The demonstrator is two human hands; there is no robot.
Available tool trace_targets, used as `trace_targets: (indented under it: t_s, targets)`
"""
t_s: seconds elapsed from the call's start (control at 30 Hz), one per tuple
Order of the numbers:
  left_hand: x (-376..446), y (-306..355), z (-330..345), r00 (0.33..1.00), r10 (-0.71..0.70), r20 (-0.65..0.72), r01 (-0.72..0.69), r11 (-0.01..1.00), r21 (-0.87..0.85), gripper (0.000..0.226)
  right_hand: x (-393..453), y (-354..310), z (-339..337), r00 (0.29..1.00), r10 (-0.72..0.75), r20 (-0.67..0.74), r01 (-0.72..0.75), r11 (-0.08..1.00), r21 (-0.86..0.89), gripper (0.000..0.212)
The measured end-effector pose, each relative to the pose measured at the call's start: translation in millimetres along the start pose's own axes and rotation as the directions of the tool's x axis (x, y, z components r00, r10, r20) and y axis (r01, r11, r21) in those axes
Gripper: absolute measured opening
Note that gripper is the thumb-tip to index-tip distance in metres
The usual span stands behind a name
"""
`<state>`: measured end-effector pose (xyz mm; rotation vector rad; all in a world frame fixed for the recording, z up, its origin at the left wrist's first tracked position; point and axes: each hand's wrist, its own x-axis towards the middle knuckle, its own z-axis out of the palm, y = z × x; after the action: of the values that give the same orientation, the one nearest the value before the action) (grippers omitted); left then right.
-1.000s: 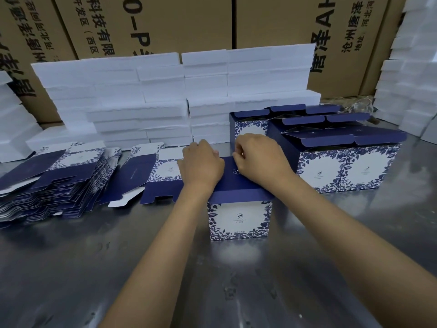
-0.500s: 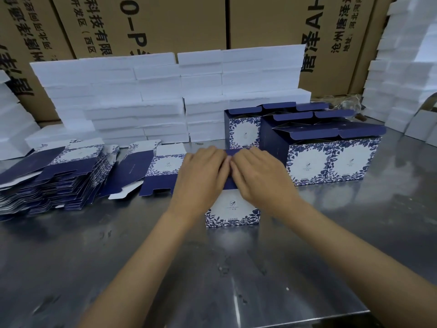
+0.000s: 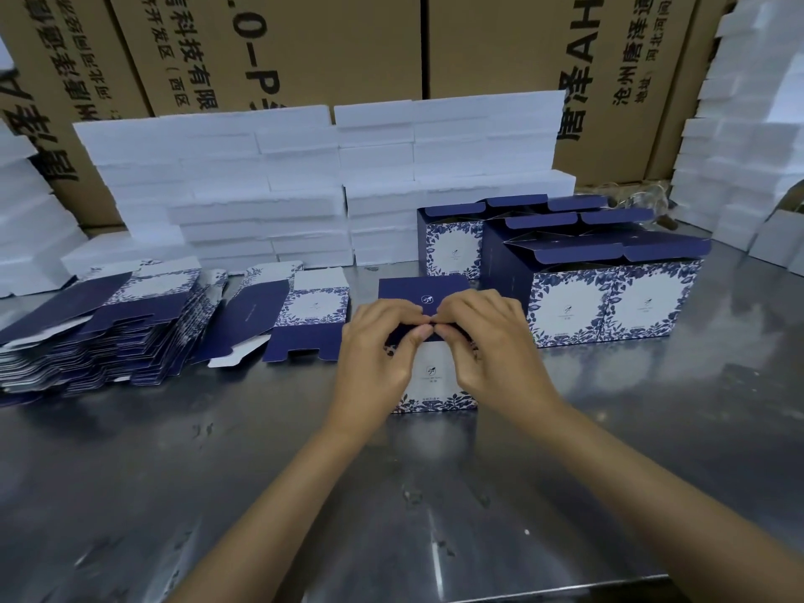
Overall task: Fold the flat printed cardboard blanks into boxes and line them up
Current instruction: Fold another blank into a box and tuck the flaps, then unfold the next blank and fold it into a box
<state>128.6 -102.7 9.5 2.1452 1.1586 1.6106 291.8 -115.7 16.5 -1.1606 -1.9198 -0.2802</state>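
A: What are the fingers doing?

B: The left hand and right hand meet thumb to thumb, fingers curled and pinching the navy front edge of the box top. Both have hold of it. Exactly which flap they grip is hidden under the knuckles, I think the tuck flap.

A: And the box?

B: Upright on the steel table, mid-table, just in front of the person. White front panel, blue leaf border, a small logo with tiny text too fine to read. Its navy lid slopes up behind the fingers, with a small white emblem on it.

A: Anything crowding it?

B: To the right, near but apart, the finished boxes stand in rows, lids raised. To the left, one loose blank lies flat, and further left the stack of blanks. Behind all that, white foam blocks stacked like a wall, more at both sides.

A: Any writing?

B: Brown cartons at the back carry rotated black Chinese print, including "科技有限", "唐泽" and "沧州", plus "AH" and "0-P".
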Motion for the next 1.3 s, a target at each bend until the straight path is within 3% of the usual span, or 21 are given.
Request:
trace_targets:
  t_s: [0.2, 0.4, 0.57, 0.67, 0.8, 0.87, 1.3]
  targets:
    - [11, -3, -20, 0.989, -0.147, 0.030, 0.150, 0.980, -0.133, 0.014, 7, 6, -13, 0.999, 0.039, 0.031, -0.041, 0.995, 0.086, 0.012]
    - [7, -10, -29, 0.945, -0.312, 0.096, 0.326, 0.908, -0.263, 0.026, 1, 15, -19, 0.984, 0.177, 0.034, -0.180, 0.969, 0.168, 0.018]
    - [16, -7, -16, 0.936, -0.340, 0.091, 0.351, 0.884, -0.308, 0.028, 2, 10, -24, 0.998, 0.061, -0.022, -0.065, 0.978, -0.197, 0.018]
    - [25, -7, -4, 0.934, -0.355, 0.046, 0.353, 0.893, -0.278, 0.028, 11, -1, -22, 0.992, 0.077, 0.101, -0.034, 0.926, -0.377, 0.025]
    - [40, -13, 15, 0.939, -0.343, -0.001, 0.338, 0.925, -0.176, 0.023, 15, -9, -8, 0.902, 0.225, 0.368, -0.049, 0.901, -0.431, 0.073]
    - [50, -16, 26, 0.939, -0.343, 0.003, 0.337, 0.921, -0.195, 0.024, 18, -5, -2, 0.863, 0.279, 0.421, -0.058, 0.884, -0.465, 0.085]
    - [124, -55, 91, 0.930, -0.367, 0.011, 0.364, 0.915, -0.174, 0.023, 69, 70, 34, 0.817, 0.387, 0.426, -0.087, 0.815, -0.573, 0.099]
